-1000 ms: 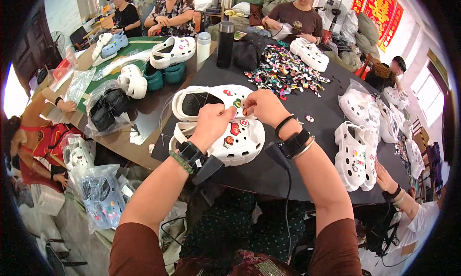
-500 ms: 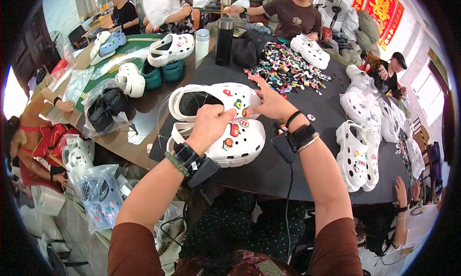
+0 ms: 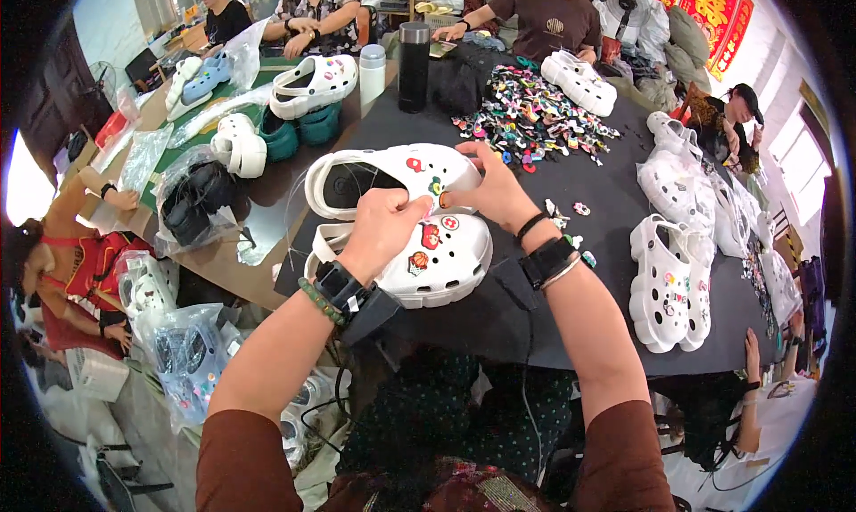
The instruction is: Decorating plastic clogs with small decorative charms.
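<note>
A pair of white clogs lies side by side before me on the dark table. The far clog (image 3: 392, 163) has a dark insole and carries a red charm and a green one on its upper. My left hand (image 3: 386, 229) is closed at its near edge, the thumb pressed on the upper. Around its toe end curls my right hand (image 3: 493, 191), thumb on top beside the green charm, fingers over the far side. The near clog (image 3: 455, 267), partly behind my left hand, bears a basketball charm (image 3: 417, 262), a red figure charm (image 3: 432, 237) and a round charm (image 3: 450, 222).
A heap of colourful charms (image 3: 526, 115) lies beyond my right hand, with a white clog behind it. More white clogs (image 3: 660, 285) stand at the right. A black bottle (image 3: 414, 66) and a white bottle (image 3: 372, 73) stand at the back. Several people sit around the table.
My right hand's fingers have curled in around the clog's toe, and its thumb now covers the orange charm. My left hand stays about where it was. Across the table, a raised plastic bag has come down.
</note>
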Available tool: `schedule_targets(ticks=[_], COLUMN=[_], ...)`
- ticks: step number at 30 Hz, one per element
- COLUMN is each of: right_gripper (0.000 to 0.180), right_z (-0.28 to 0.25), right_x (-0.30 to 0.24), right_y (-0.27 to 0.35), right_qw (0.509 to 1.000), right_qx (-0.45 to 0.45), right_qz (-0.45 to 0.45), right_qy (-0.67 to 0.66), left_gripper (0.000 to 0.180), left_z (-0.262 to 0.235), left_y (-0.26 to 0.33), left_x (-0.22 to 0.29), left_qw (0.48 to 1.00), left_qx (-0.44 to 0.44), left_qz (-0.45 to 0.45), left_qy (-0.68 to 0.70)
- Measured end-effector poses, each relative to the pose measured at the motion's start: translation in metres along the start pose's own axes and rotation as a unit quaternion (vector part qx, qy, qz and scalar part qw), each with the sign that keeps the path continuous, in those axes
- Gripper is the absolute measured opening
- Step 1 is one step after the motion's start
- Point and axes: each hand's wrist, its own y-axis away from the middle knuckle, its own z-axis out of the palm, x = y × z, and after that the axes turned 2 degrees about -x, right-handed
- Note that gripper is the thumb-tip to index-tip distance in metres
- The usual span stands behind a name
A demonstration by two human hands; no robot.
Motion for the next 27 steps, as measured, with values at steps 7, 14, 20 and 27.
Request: schedule_targets(ticks=[7, 14, 20, 27], right_gripper=[0.089, 0.077, 0.078, 0.086], right_z=[-0.017, -0.014, -0.016, -0.003], right_x=[0.002, 0.014, 0.010, 0.009], right_y=[0.016, 0.015, 0.014, 0.011], right_qw=[0.994, 0.993, 0.988, 0.989], right_qx=[-0.045, -0.042, -0.066, -0.030], right_qz=[0.020, -0.002, 0.014, 0.008], right_qy=[-0.103, -0.111, -0.136, -0.147], left_gripper=[0.048, 0.049, 0.051, 0.048], left_z=[0.000, 0.004, 0.000, -0.003], left_y=[-0.004, -0.006, -0.003, -0.002], left_x=[-0.011, -0.014, -0.004, -0.007], left_qw=[1.000, 1.000, 0.999, 1.000], left_qx=[0.010, 0.012, 0.017, -0.001], left_qz=[0.012, 0.003, 0.015, -0.002], left_qy=[-0.026, -0.015, -0.023, 0.003])
